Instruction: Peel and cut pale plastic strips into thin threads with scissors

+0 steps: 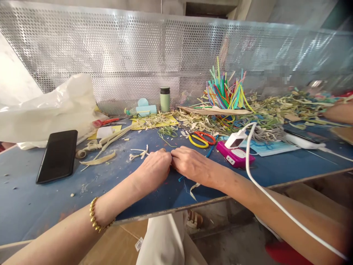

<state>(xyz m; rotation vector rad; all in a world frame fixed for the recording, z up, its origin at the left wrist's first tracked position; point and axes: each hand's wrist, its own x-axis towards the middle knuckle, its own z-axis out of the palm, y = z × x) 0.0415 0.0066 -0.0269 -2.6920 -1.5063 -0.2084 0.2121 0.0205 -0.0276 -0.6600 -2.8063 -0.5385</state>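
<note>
My left hand [158, 163] and my right hand [190, 162] meet over the blue tabletop [104, 187], knuckles touching. Both are closed, with fingertips tucked under; whatever they pinch is hidden. A thin blue strip [210, 151] shows beyond my right hand, and a bit of the same blue appears below it; I cannot tell whether it is held. Left of my hands lies a small knot of pale strips [140, 152]. Scissors with yellow and red handles [202, 140] rest just past my right hand. A curled pale scrap [194, 191] lies near the front edge.
A black phone [57, 156] and a plastic bag [68, 99] are at left. Behind stand a green bottle [165, 100] and colourful pipe cleaners [226, 90] amid dried strips [286, 105]. A white cable [249, 162] from the magenta power strip [234, 156] crosses my right arm. Another person's hand [340, 112] is far right.
</note>
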